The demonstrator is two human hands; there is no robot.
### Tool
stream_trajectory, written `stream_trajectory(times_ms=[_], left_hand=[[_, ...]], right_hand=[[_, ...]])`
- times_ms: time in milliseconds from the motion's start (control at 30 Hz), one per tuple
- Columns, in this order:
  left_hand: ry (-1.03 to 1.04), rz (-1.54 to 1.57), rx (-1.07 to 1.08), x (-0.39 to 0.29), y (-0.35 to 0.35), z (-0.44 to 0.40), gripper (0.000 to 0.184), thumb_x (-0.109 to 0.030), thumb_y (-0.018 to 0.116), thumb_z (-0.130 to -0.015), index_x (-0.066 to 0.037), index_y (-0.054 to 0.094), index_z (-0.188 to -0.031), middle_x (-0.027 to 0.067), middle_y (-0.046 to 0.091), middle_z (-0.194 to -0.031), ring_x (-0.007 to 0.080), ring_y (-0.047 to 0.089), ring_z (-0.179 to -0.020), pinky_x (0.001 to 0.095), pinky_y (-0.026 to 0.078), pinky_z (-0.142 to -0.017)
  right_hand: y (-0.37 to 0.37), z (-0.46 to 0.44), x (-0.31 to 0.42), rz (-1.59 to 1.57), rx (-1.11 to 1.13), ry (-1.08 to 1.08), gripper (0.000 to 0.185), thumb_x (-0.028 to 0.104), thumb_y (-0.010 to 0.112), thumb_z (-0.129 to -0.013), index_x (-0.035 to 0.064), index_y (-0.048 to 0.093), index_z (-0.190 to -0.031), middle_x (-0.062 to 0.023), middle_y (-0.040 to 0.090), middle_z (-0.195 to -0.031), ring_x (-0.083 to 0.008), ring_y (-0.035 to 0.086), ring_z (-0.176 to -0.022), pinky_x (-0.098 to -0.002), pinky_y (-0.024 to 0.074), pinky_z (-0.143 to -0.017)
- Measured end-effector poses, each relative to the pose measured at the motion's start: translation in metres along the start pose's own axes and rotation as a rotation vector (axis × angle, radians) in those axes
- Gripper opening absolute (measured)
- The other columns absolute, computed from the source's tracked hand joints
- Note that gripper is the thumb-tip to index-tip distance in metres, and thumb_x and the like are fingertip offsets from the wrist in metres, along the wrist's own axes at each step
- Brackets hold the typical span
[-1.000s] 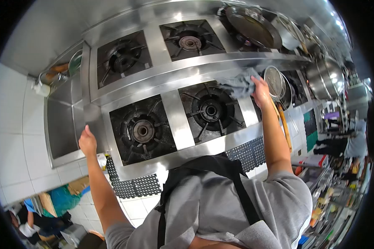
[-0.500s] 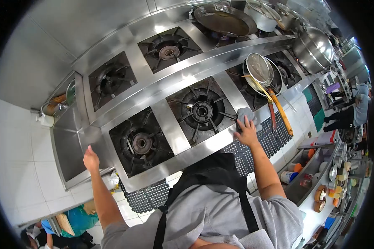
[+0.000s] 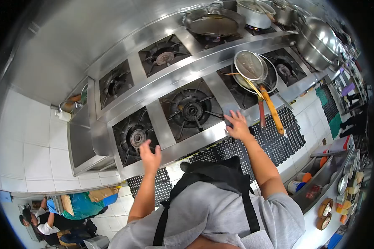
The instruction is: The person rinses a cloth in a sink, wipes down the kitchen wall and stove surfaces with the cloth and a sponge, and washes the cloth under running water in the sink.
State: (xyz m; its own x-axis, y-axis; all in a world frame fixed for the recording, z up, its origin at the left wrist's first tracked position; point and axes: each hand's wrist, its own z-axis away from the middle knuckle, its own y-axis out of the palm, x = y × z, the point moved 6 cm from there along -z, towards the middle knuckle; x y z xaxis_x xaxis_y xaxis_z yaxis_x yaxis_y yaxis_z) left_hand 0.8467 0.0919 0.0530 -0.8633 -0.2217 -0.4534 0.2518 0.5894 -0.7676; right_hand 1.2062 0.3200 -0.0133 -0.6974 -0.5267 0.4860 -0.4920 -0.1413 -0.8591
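Over the front-left burner (image 3: 138,137) is my left hand (image 3: 150,157), its fingers apart and nothing in it. My right hand (image 3: 237,125) is at the front steel edge of the stove (image 3: 214,133), right of the middle front burner (image 3: 192,110), with its fingers spread. No cloth shows in either hand. To the right of my right hand, a round strainer (image 3: 250,65) rests on a pan (image 3: 271,74). Their handles, among them a wooden one (image 3: 272,110), stick out over the stove's front edge.
A wide dark pan (image 3: 214,25), a pot (image 3: 255,14) and a large steel steamer (image 3: 318,43) stand at the back and right. A steel sink (image 3: 83,137) is at the left. A person (image 3: 50,224) is at the lower left. Black perforated mats (image 3: 278,133) cover part of the floor.
My left hand has moved right, from beside the sink to the front-left burner. The grey cloth under my right hand is no longer visible. The view has shifted.
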Motion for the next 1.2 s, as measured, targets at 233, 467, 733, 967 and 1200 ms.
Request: stream_trajectory(times_ms=[233,467,733,967,1200], left_hand=[[0.003,0.182,0.290,-0.083,0.058,0.046,0.040,-0.015,0.071,-0.080,0.000,0.056,-0.114,0.0183,0.058,-0.106,0.0317,0.057,-0.100,0.0413,0.046,-0.089],[-0.116,0.707,0.688,-0.133,0.120,0.008,0.015,-0.008,0.059,-0.094,0.001,0.056,-0.106,0.0064,0.061,-0.084,0.0127,0.060,-0.077,0.0262,0.051,-0.069],[0.620,0.685,1.239,-0.309,0.200,0.019,0.013,-0.012,0.059,-0.095,0.001,0.060,-0.092,0.0029,0.063,-0.076,0.0092,0.059,-0.069,0.0237,0.048,-0.066],[0.762,1.022,1.493,-0.483,0.201,0.136,0.014,-0.012,0.058,-0.096,0.001,0.061,-0.094,0.0051,0.066,-0.080,0.0092,0.060,-0.072,0.0233,0.049,-0.069],[1.368,0.921,1.572,-0.583,0.167,0.265,0.009,-0.008,0.067,-0.087,0.001,0.065,-0.086,0.0105,0.066,-0.073,0.0160,0.064,-0.063,0.0280,0.050,-0.060]], right_hand=[[0.010,0.103,0.039,-0.747,0.560,-0.028,0.045,0.031,0.064,-0.090,0.0070,0.059,-0.127,-0.0099,0.070,-0.104,-0.0206,0.067,-0.093,-0.0349,0.0518,-0.082],[-0.014,0.325,-0.101,-0.115,0.460,0.922,0.040,0.033,0.061,-0.085,0.0064,0.063,-0.115,-0.0184,0.068,-0.105,-0.0372,0.064,-0.101,-0.0449,0.0497,-0.088],[-0.137,0.519,0.015,-0.235,-0.688,1.485,0.045,0.034,0.058,-0.090,0.0055,0.057,-0.124,-0.0151,0.068,-0.113,-0.0356,0.063,-0.105,-0.0432,0.0491,-0.091],[-0.112,0.620,0.100,-0.281,-0.998,1.718,0.041,0.031,0.061,-0.087,0.0042,0.062,-0.118,-0.0196,0.069,-0.107,-0.0328,0.066,-0.100,-0.0390,0.0509,-0.088],[-0.188,0.718,0.022,-0.213,-1.350,1.761,0.042,0.033,0.063,-0.086,0.0066,0.064,-0.117,-0.0186,0.070,-0.093,-0.0298,0.068,-0.086,-0.0379,0.0520,-0.077]])
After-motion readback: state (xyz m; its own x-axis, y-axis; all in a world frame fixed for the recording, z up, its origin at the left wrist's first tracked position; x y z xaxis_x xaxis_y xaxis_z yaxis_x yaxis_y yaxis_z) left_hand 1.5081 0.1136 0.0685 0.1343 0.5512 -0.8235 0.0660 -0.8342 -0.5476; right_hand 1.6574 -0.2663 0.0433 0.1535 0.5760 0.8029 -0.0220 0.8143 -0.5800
